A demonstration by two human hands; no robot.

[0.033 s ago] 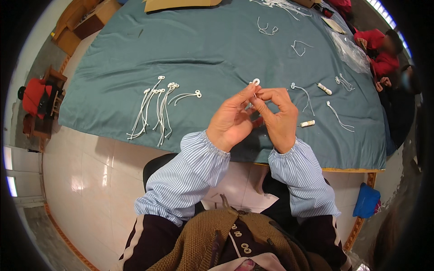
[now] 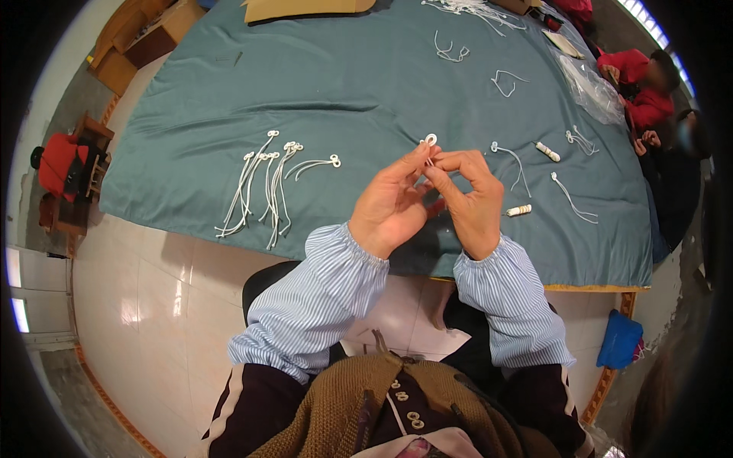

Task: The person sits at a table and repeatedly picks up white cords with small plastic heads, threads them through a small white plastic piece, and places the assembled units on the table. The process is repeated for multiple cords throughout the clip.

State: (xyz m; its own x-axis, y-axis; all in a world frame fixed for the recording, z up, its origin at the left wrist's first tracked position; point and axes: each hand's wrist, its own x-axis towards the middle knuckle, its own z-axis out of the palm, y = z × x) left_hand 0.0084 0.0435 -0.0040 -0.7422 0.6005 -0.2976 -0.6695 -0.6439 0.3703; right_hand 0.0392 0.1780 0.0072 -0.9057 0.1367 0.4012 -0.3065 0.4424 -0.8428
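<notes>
Over the near part of the table, my left hand [image 2: 391, 204] and my right hand [image 2: 467, 200] meet, fingertips close together. My left thumb and finger pinch a white cord with a small loop [image 2: 431, 140] standing up above them. The right thumb and forefinger are pressed together on the same cord just below the loop. Most of the cord is hidden by my fingers. To the left lie several white cords with looped knots [image 2: 246, 183] and a separate one [image 2: 334, 160]. Right of my hands lies another knotted cord [image 2: 513, 156].
A green cloth [image 2: 305, 84] covers the table. Two wound white bundles [image 2: 519, 210] and more cords [image 2: 573, 197] lie to the right. At the far side are a cardboard box [image 2: 305, 8], a cord pile [image 2: 477, 9] and a clear plastic bag [image 2: 592, 88]. People sit at the right edge.
</notes>
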